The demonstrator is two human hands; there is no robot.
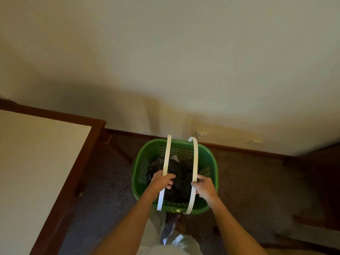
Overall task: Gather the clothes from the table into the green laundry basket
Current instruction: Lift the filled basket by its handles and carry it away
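The green laundry basket stands on the carpet in front of my feet, close to the wall. Dark clothes with a bit of white cloth lie inside it. Two white handles arch over the basket. My left hand grips the left white handle. My right hand grips the right white handle. The table with a pale top and dark wooden rim is at the left; no clothes show on the part in view.
A plain wall rises behind the basket, with a dark skirting board and wall sockets low on it. Dark wooden furniture stands at the right. Patterned carpet lies between the table and basket.
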